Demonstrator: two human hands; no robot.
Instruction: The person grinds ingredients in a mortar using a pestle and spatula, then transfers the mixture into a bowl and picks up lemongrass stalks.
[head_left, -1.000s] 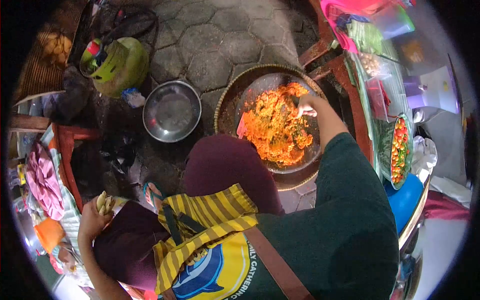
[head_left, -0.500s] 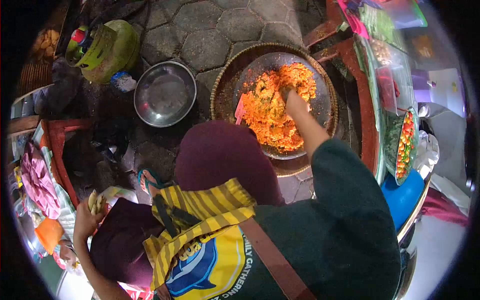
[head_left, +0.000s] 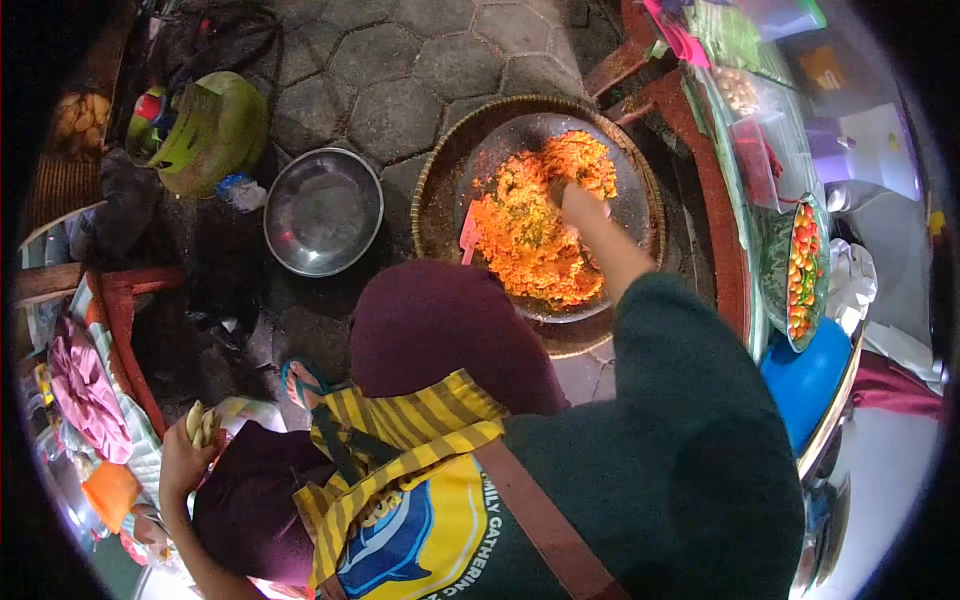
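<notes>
My right hand [head_left: 583, 208] is closed around a dark pestle [head_left: 559, 188], whose end rests in an orange, crumbly mash [head_left: 530, 225]. The mash, with green bits near its middle, covers much of a round dark stone slab [head_left: 487, 160]. Under the slab is a wide woven tray [head_left: 428, 190]. A pink spatula [head_left: 468, 234] lies at the mash's left edge. Low on the left, my left hand [head_left: 184, 458] is closed on several pale, finger-shaped pieces [head_left: 202, 425], partly covered by its fingers.
A shiny metal bowl [head_left: 324, 212] sits on the paving left of the tray, near a green gas cylinder [head_left: 215, 135]. To the right, a bench holds an oval dish of small red and green chillies [head_left: 803, 275] and a blue bowl [head_left: 808, 380]. Red wooden legs [head_left: 715, 210] stand beside the tray.
The view has shifted slightly. My right hand and the pestle have moved a little left within the mash. My left hand still holds the pale pieces.
</notes>
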